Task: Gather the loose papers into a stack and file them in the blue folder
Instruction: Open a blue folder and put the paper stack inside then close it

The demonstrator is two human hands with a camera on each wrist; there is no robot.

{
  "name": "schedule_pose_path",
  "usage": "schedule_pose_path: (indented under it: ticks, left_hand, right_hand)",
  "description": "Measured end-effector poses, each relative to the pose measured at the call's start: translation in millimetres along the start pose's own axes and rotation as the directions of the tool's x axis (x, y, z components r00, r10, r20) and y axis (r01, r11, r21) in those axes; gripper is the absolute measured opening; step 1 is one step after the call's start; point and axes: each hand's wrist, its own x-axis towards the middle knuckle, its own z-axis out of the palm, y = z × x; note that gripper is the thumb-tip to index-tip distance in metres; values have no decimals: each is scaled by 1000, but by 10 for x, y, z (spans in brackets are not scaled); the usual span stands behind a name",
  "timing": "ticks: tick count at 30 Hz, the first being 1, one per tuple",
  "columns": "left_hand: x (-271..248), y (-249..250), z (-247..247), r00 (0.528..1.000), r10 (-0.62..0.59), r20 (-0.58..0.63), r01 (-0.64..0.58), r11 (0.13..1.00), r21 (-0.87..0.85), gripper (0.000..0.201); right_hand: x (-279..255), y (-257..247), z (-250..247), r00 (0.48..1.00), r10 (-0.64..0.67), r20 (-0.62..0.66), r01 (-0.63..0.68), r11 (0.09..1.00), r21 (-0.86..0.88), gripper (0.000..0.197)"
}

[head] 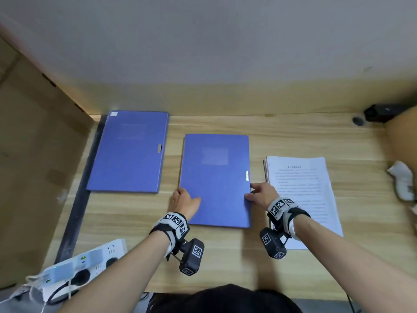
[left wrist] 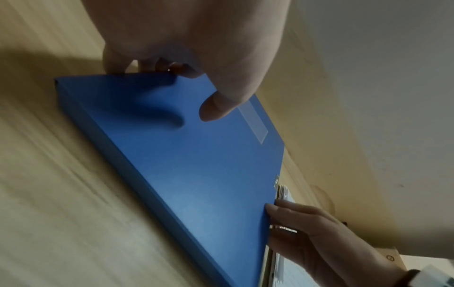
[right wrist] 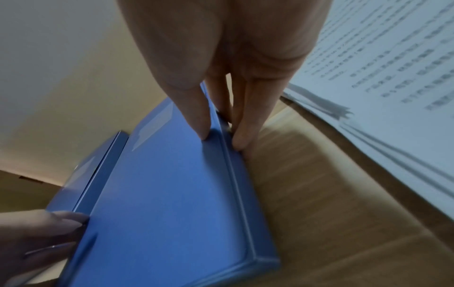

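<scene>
A closed blue folder [head: 215, 179] lies flat in the middle of the wooden desk [head: 225, 256], its clasp on the right edge. My left hand [head: 187, 195] grips its left edge, thumb [left wrist: 216, 108] on the cover and fingers [left wrist: 147, 66] curled over the side. My right hand [head: 250, 192] pinches the right edge, thumb [right wrist: 199, 120] on top and fingers [right wrist: 243, 136] against the side wall. A stack of printed papers [head: 302, 195] lies just right of the folder [right wrist: 167, 194], its sheets slightly fanned at the corner [right wrist: 326, 106]. The inside of the folder is hidden.
A second closed blue folder [head: 130, 152] lies at the back left. A cardboard box [head: 33, 154] and a dark metal bar [head: 79, 199] border the left side. A white power strip [head: 90, 260] sits front left. Crumpled white material [head: 404, 181] and a black device [head: 379, 114] sit at the right.
</scene>
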Motion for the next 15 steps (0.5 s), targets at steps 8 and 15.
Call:
schedule_pose_path:
  ticks: [8,15]
  left_hand:
    - [9,188,-32,999,-11,49,-1,968,252,78]
    - [-206,811,352,946,242,216,-320,803,503,78]
  right_hand:
    - [-12,112,-66,999,1,-39,-8,981,-194,17]
    - [83,336,-182,994,-51,-92,63,989,132,16]
